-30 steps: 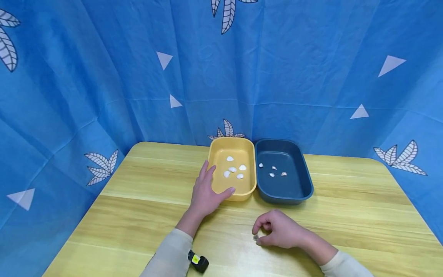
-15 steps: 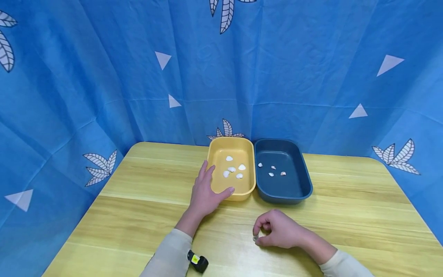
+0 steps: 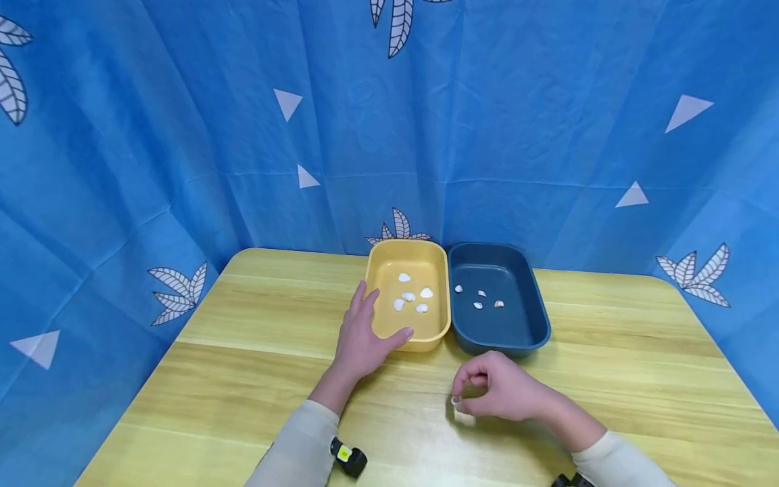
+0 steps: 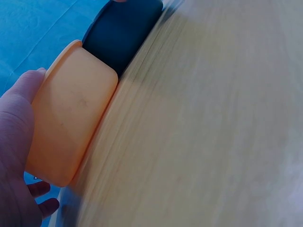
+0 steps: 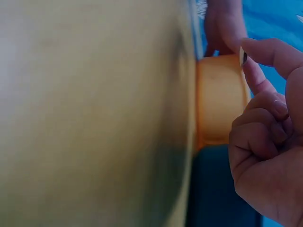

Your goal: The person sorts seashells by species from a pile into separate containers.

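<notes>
My right hand [image 3: 505, 389] pinches a small shell [image 3: 456, 400] between thumb and index finger, just above the table in front of the trays. In the right wrist view the shell [image 5: 244, 56] shows a pale edge and a dark face, while the other fingers curl into the palm. Spread around the near left corner of a yellow tray [image 3: 408, 343] is my left hand [image 3: 360, 341], its thumb at the front rim and its fingers along the left side. Several white shells [image 3: 427, 293] lie in that tray. The dark blue tray [image 3: 508, 338] holds several smaller shells [image 3: 499, 304].
Both trays stand side by side near the back edge of the wooden table [image 3: 243, 325]. A blue patterned curtain [image 3: 517, 155] hangs behind and beside it. A black wrist device [image 3: 349, 460] shows at the left sleeve.
My right hand has lifted the small shell from the table and moved slightly forward and right, toward the dark blue tray. The left hand stays at the yellow tray.
</notes>
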`<state>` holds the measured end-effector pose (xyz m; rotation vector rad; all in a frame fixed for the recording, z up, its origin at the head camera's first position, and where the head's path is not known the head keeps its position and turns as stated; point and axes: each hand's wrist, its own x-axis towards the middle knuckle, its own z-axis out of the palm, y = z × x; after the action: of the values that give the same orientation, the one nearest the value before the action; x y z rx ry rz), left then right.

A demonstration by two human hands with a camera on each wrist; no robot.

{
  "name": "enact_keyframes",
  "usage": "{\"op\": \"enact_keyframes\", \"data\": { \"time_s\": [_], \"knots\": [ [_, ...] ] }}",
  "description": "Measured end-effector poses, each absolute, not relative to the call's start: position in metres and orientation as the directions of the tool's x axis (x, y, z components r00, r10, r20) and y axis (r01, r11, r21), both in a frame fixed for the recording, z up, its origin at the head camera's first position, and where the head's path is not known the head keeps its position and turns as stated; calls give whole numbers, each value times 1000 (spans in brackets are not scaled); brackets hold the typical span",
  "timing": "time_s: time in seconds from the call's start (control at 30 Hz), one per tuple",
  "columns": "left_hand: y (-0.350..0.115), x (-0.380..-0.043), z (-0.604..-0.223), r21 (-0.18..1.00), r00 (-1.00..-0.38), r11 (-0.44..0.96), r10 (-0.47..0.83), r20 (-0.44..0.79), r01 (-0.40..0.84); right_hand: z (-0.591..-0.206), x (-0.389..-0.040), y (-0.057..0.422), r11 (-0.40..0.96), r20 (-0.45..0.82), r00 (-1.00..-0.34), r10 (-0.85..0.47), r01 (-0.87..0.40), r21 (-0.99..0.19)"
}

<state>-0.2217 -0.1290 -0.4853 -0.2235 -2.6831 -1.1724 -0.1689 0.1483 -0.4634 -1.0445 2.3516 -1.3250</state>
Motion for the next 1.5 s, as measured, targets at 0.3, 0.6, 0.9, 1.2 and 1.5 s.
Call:
{"op": "enact_keyframes", "data": {
  "time_s": [0.3, 0.6, 0.9, 1.2, 1.5],
  "knots": [
    [-129, -222, -484, 704, -968, 677, 54, 244, 215, -432, -181, 152, 297, 242, -720, -650, -534, -791],
    [-130, -221, -484, 704, -970, 679, 53, 236, 209, -411, -198, 157, 360, 239, -780, -578, -507, -783],
    [-129, -221, -486, 706, -969, 675, 56, 241, 214, -408, -233, 164, 438, 198, -872, -448, -407, -801],
    [-129, -221, -486, 701, -970, 682, 51, 237, 207, -415, -265, 166, 485, 167, -916, -366, -341, -806],
    [-130, -222, -488, 700, -969, 681, 55, 243, 214, -425, -289, 162, 567, 102, -954, -281, -251, -785]
  ]
}}
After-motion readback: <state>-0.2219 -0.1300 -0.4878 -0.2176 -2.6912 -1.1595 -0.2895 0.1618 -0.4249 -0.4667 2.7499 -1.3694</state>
